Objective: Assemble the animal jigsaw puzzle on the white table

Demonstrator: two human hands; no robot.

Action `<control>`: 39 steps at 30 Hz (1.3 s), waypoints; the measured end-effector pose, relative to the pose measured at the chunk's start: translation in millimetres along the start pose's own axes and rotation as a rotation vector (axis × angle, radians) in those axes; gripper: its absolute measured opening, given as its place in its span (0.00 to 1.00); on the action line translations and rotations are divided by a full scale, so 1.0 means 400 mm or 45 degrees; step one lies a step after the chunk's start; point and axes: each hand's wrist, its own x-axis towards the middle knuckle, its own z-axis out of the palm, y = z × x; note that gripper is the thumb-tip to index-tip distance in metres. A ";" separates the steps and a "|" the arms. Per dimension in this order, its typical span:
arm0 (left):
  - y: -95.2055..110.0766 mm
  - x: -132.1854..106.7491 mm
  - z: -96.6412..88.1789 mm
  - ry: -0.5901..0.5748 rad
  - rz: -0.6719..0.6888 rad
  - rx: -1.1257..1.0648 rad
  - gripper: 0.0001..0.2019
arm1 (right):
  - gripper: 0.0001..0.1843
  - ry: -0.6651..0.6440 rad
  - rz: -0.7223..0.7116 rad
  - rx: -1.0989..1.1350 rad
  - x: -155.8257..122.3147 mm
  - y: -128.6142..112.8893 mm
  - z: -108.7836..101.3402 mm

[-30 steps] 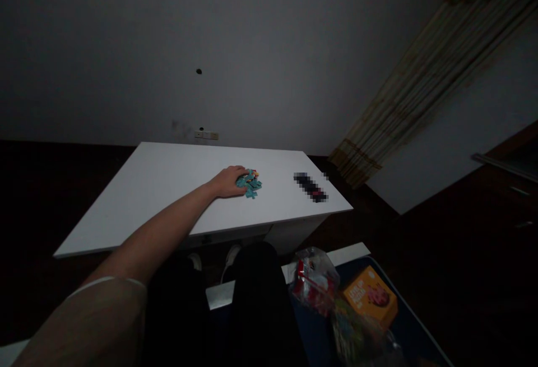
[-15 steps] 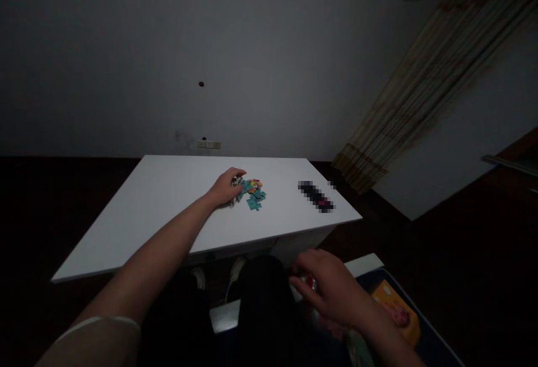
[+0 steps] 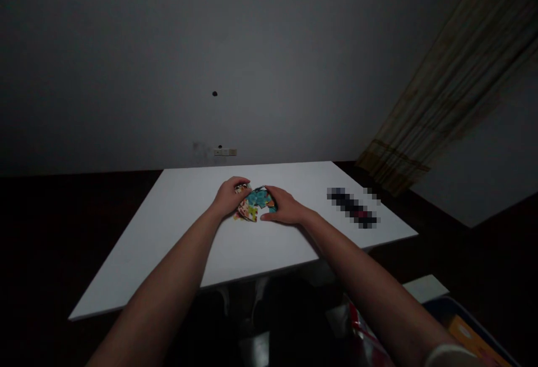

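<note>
My right hand (image 3: 286, 207) has come onto the table and joins my left hand (image 3: 229, 198); both now cup the heap of jigsaw pieces (image 3: 255, 204) near the middle of the white table (image 3: 155, 255). My fingers curve around it; whether either hand truly grasps pieces I cannot tell. The surface runs well out to my left and toward me. A blurred object (image 3: 353, 207) lies near the table's right edge, apart from my right hand.

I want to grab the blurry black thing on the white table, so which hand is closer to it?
Right. The right hand is on the jigsaw puzzle pieces, to the left of the blurred dark object. The left hand is farther left, on the far side of the pieces.
</note>
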 end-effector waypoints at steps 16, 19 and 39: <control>-0.005 0.005 0.016 -0.156 -0.146 0.107 0.17 | 0.52 -0.191 -0.235 0.455 0.181 0.109 0.007; -0.003 0.005 0.026 -0.084 -0.178 0.196 0.15 | 0.40 -0.151 -0.284 0.427 0.172 0.073 0.015; 0.027 0.172 0.214 -0.247 -0.108 0.265 0.20 | 0.22 -0.312 0.091 0.654 0.152 0.215 -0.130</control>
